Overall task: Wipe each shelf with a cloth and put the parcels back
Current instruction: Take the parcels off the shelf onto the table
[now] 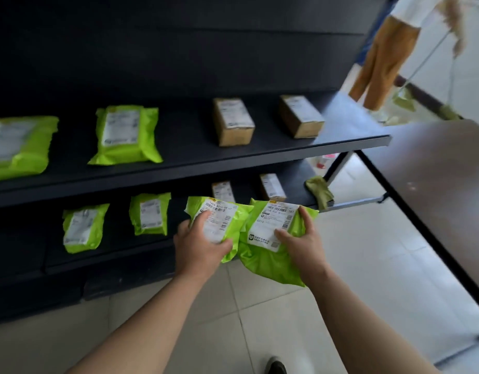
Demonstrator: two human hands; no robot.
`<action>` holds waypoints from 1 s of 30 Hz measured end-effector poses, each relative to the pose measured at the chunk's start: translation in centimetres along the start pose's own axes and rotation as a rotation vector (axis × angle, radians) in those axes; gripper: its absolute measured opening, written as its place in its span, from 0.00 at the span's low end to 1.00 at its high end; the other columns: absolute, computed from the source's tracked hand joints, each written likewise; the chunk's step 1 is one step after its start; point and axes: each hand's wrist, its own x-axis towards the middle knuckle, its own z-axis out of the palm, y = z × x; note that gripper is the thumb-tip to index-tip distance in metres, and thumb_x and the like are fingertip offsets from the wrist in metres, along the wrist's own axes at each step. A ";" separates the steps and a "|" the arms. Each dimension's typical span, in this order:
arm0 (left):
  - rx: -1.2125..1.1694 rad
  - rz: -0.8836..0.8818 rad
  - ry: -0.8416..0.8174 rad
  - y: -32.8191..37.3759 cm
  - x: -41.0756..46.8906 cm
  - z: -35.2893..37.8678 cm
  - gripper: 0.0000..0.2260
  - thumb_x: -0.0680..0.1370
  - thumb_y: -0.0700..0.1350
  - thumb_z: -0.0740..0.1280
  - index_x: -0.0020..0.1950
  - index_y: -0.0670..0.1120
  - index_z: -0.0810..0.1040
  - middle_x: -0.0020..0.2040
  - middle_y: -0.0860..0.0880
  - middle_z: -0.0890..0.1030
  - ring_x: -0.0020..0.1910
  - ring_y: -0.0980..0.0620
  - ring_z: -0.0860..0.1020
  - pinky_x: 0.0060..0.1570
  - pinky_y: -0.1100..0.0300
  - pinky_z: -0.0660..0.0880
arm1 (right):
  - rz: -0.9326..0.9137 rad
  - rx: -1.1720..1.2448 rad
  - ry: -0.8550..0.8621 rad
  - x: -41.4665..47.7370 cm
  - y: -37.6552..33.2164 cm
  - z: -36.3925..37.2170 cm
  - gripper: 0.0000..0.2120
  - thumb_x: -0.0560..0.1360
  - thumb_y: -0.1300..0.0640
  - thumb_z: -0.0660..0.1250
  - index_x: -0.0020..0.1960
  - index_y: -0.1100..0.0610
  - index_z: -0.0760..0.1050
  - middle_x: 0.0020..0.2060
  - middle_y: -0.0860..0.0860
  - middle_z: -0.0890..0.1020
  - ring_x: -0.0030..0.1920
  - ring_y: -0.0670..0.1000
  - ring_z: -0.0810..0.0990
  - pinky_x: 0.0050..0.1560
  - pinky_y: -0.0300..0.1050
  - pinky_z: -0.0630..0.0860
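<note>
My left hand (197,247) grips a small green parcel (230,220) with a white label. My right hand (303,244) grips a larger green parcel (262,263) beside it. Both parcels hang in front of the lower shelf (111,255), at its front edge. On that shelf lie two green parcels (83,228) (150,213) and, further back, two small cardboard boxes (223,191) (272,186). A green cloth (320,193) is draped over the lower shelf's right end. The upper shelf (192,160) carries two green parcels (126,134) (15,147) and two cardboard boxes (234,121) (300,116).
A dark brown table (443,179) stands at the right, its edge close to the shelf end. Behind it another person (381,58) in tan trousers holds a mop (402,99). The floor is pale tile. My shoe (277,367) shows at the bottom.
</note>
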 end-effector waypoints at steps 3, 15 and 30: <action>-0.030 0.073 -0.015 4.7 -1.4 1.3 0.35 0.65 0.52 0.77 0.70 0.57 0.69 0.66 0.45 0.68 0.63 0.43 0.68 0.62 0.58 0.65 | -0.035 0.038 0.057 -0.8 -1.4 -5.2 0.36 0.71 0.64 0.73 0.74 0.48 0.63 0.59 0.50 0.79 0.55 0.49 0.80 0.58 0.46 0.77; -0.113 0.262 -0.210 23.0 -11.6 16.6 0.35 0.64 0.53 0.78 0.69 0.56 0.71 0.65 0.43 0.68 0.64 0.42 0.69 0.66 0.54 0.67 | -0.014 0.155 0.416 -3.9 1.8 -31.8 0.36 0.69 0.65 0.74 0.72 0.45 0.66 0.55 0.49 0.81 0.53 0.48 0.81 0.58 0.50 0.78; 0.035 0.303 -0.460 34.8 -20.2 35.8 0.35 0.67 0.52 0.76 0.72 0.54 0.67 0.68 0.44 0.65 0.66 0.41 0.64 0.64 0.53 0.65 | 0.260 0.390 0.617 -2.3 12.1 -52.4 0.41 0.70 0.69 0.71 0.76 0.47 0.59 0.58 0.51 0.77 0.55 0.54 0.80 0.59 0.58 0.77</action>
